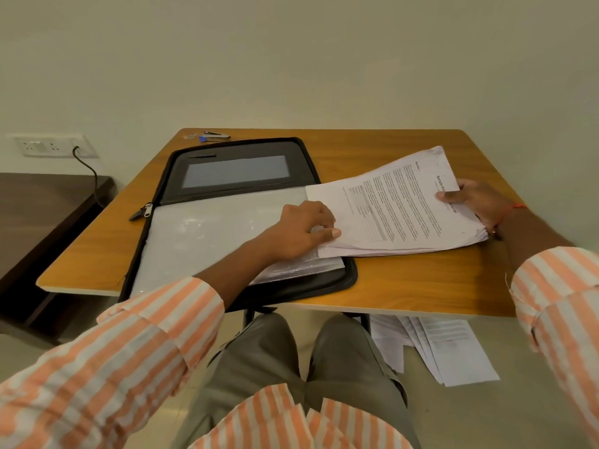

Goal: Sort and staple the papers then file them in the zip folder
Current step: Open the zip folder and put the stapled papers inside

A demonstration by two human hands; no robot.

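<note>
Paper stack: white printed sheets, thick and slightly fanned. It lies on the right half of the table, with its left end overlapping the right edge of the zip folder.
Right hand: you grip the stack's right end, thumb on top and fingers underneath.
Left hand: your fingers are curled at the stack's near-left corner. The thumb lies flat on the top sheet, pinching that edge.
Zip folder: black, soft, with rounded corners, lying open and flat. The far flap has a grey window pocket. The near half holds glossy, crinkled clear sleeves. The near edge overhangs the table toward your lap.
Zip pull: metal, at the folder's left edge.
Table: smooth wood-grain top with a pale edge band. Bare surface runs along the far right and near right.
Stapler: small, at the far edge, well apart from both hands.
Loose sheets: fanned on the floor under the near-right corner.
</note>
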